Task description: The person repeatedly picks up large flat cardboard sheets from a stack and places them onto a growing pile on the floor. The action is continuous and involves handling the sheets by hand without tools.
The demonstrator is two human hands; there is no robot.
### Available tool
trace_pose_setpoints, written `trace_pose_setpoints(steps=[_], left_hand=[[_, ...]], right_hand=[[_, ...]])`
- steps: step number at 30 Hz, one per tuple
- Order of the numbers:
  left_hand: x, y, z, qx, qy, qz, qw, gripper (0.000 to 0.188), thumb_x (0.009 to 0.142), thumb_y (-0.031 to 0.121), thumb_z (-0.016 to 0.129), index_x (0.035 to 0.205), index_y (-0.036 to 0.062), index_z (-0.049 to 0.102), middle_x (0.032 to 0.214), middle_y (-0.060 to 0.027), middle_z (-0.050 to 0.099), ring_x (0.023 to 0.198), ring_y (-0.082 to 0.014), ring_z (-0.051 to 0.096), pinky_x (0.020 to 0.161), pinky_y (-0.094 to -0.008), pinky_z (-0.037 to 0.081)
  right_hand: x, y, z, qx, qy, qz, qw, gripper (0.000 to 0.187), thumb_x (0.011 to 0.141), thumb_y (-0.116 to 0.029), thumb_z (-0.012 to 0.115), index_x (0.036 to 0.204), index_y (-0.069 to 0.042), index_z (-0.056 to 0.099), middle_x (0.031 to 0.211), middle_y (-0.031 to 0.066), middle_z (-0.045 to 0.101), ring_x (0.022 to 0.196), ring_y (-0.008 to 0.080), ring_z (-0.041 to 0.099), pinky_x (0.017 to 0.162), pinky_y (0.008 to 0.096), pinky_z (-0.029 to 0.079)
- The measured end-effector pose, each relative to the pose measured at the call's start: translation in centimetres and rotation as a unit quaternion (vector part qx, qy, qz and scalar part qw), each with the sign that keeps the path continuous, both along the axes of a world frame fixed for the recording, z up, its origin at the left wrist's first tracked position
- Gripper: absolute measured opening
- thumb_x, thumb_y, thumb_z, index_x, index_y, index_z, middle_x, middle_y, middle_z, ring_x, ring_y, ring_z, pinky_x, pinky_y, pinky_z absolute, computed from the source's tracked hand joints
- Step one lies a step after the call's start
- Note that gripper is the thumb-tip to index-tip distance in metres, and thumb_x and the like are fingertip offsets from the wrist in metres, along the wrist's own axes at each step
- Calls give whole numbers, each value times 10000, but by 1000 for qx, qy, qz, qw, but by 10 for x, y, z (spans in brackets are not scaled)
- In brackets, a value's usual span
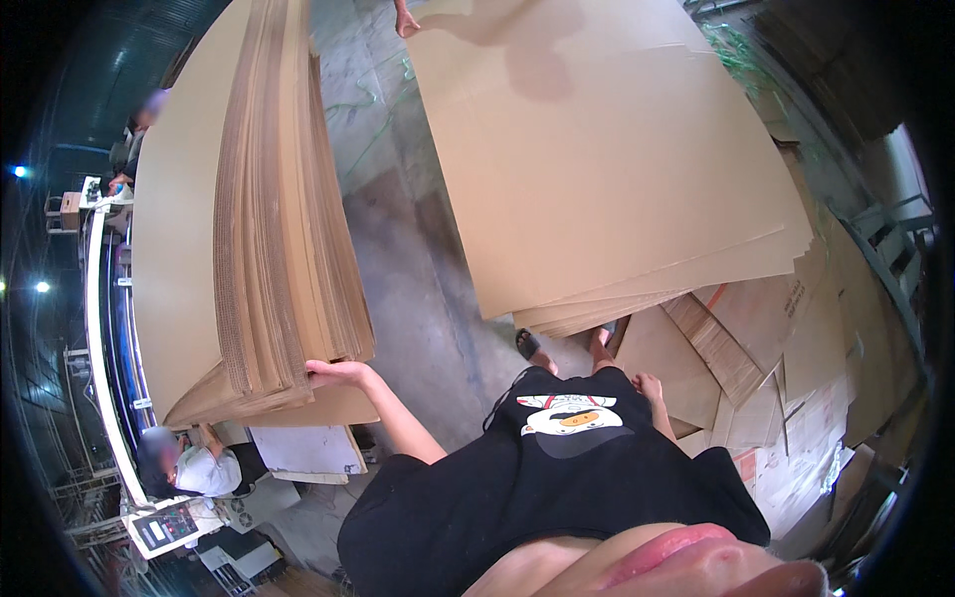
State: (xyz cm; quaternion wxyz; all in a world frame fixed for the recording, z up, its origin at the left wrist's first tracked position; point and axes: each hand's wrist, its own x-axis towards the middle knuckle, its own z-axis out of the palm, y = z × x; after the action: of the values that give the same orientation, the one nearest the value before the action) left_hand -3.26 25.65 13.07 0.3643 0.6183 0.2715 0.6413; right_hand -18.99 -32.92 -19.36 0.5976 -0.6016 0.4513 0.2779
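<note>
A tall stack of brown cardboard sheets [288, 199] stands at my left, its layered edges facing me. My left hand [340, 373] rests at the near end of this stack, its fingers stretched out against the lower corner of the sheets. My right hand [649, 386] hangs beside my body, loosely bent with nothing visible in it. Ahead and to the right lies a pile of large flat cardboard sheets [597, 169], its near corners slightly fanned. At that pile's far left corner is another person's hand [406, 22], touching the edge.
Grey concrete floor [408, 249] runs between the two stacks. Loose cardboard pieces [736, 348] lie to my right. Beyond the left stack are a long machine with a control panel [164, 529] and a seated person [204, 468]. Green strapping [731, 55] lies at the far right.
</note>
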Motion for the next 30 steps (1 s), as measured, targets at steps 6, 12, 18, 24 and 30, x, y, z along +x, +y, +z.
trace_pose_setpoints(steps=[6, 12, 18, 24, 30], left_hand=[[10, -20, 17, 29, 21, 24, 999, 814, 914, 499, 450, 1307, -170, 205, 1334, -321, 332, 1177, -360, 463, 939, -447, 451], [10, -20, 15, 16, 9, 42, 999, 798, 914, 488, 449, 1288, -185, 237, 1305, -329, 364, 1168, -359, 476, 932, -438, 459], [17, -28, 16, -33, 0, 24, 999, 769, 922, 469, 450, 1300, -165, 234, 1306, -313, 371, 1192, -343, 454, 971, -433, 416], [-2, 13, -35, -70, -10, 1, 997, 707, 937, 439, 442, 1275, -156, 264, 1299, -304, 377, 1192, -327, 448, 977, -423, 406], [13, -13, -3, -28, -31, -19, 999, 749, 937, 477, 447, 1289, -157, 259, 1317, -293, 370, 1216, -320, 431, 1005, -420, 390]], right_hand=[[53, 4, 27, 39, -9, 35, 999, 239, 869, -238, 559, 929, -9, 595, 814, 59, 634, 603, 126, 576, 525, 256, 463], [93, 6, 45, 64, -44, 60, 995, 259, 879, -271, 559, 937, -19, 572, 834, 66, 623, 658, 123, 588, 523, 254, 463], [81, -12, 4, 34, -64, 90, 993, 325, 880, -299, 560, 1028, -11, 593, 908, 93, 654, 775, 174, 637, 666, 281, 512], [80, -6, 19, -125, -124, 277, 945, 355, 821, -293, 581, 936, 38, 640, 836, 108, 673, 768, 201, 640, 697, 311, 506], [89, 11, 27, -123, -150, 334, 922, 386, 807, -325, 570, 905, 40, 652, 856, 131, 677, 806, 203, 642, 734, 330, 497]])
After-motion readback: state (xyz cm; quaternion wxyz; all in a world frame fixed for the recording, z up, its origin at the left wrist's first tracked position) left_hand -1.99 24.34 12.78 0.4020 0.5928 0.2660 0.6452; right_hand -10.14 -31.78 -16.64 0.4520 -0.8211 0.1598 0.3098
